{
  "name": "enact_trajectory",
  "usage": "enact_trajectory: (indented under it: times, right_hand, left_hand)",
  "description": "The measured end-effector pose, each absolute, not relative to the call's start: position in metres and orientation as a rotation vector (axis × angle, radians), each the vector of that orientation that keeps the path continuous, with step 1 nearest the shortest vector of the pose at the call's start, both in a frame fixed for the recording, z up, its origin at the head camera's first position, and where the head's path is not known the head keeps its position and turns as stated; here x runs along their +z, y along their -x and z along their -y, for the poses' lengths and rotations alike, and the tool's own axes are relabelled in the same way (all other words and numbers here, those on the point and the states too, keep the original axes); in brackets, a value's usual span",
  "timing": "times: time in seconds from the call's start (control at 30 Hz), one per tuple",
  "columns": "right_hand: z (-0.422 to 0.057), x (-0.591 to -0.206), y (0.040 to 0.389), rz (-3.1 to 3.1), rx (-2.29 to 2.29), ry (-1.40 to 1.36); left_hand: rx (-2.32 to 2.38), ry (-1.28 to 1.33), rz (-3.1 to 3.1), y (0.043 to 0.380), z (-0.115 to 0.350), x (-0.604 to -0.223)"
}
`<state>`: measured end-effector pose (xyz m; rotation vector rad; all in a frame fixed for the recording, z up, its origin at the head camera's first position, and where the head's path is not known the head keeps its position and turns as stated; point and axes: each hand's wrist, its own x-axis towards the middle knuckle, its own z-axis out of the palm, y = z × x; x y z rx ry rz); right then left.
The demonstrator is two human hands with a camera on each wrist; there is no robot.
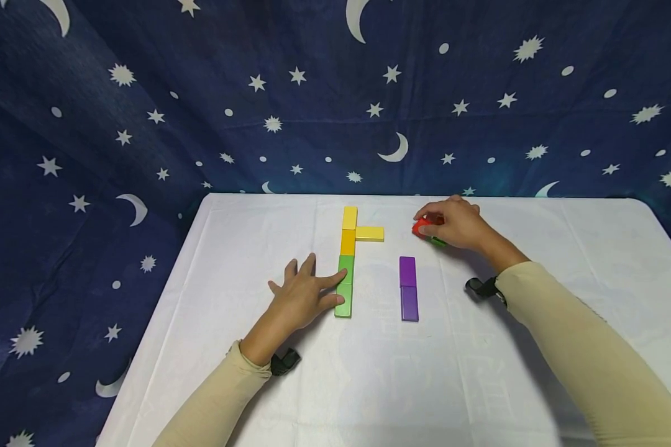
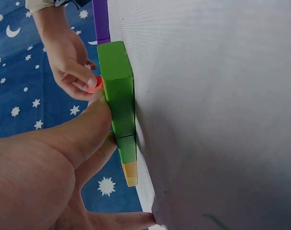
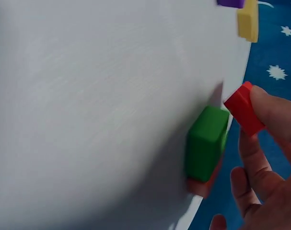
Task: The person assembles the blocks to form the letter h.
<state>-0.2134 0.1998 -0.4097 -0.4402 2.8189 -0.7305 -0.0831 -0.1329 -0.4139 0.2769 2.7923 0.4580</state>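
My right hand (image 1: 460, 222) pinches a small red block (image 3: 244, 110) between thumb and fingers, above the far part of the table. Just under it a dark green block (image 3: 205, 144) lies against a reddish block (image 3: 198, 187), seen in the right wrist view. My left hand (image 1: 299, 299) is spread, with thumb and index fingertip touching a column of two light green blocks (image 1: 344, 290). Two yellow-orange blocks (image 1: 349, 231) continue that column away from me. From its right side a lighter yellow block (image 1: 370, 234) sticks out sideways.
Two purple blocks (image 1: 408, 289) lie end to end to the right of the column. A white cloth covers the table (image 1: 369, 391). Behind it hangs a dark blue curtain (image 1: 313, 143) with moons and stars.
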Motion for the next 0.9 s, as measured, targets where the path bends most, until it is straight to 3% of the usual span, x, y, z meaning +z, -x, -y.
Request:
enact_trajectory:
  times: [0.47, 0.9]
  right_hand:
    - [-0.171, -0.414, 0.214, -2.753, -1.063, 0.396]
    - [-0.153, -0.416, 0.214, -2.771, -0.866, 0.315]
  left_hand:
    - [0.462, -0.269, -2.794, 0.083, 0.134, -0.413]
    - [0.456, -0.261, -2.791, 0.084, 0.133, -0.414]
